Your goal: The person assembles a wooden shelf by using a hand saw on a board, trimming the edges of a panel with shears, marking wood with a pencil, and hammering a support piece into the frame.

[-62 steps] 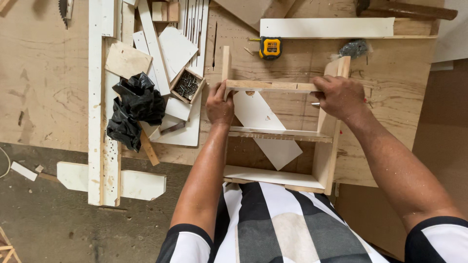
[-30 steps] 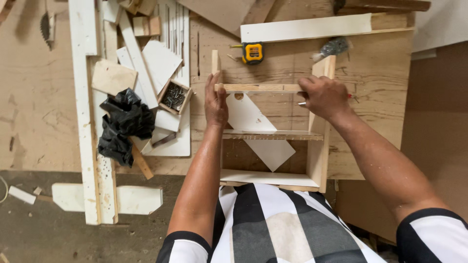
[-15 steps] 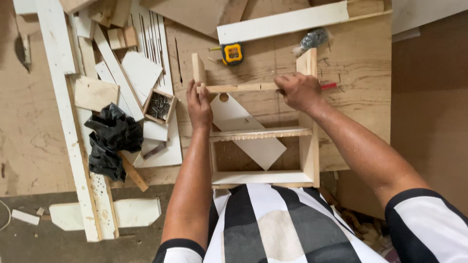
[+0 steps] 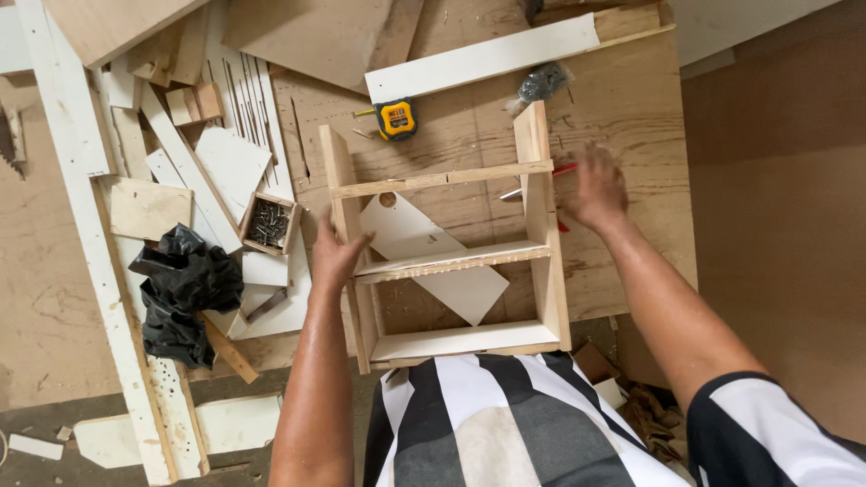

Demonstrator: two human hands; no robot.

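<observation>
Squarely on the plywood desk (image 4: 622,81) stands a small wooden shelf frame (image 4: 448,261) with two uprights and three cross slats. The left hand (image 4: 336,252) presses flat against the frame's left upright, its grip spread, fingers pointing away from the person. The right hand (image 4: 595,188), blurred, hovers just right of the frame's right upright, fingers loosely spread over a red pencil (image 4: 561,170). Beyond the frame lies a yellow tape measure (image 4: 395,118); to its left, a box of screws (image 4: 268,223) and a black plastic bag (image 4: 180,289).
</observation>
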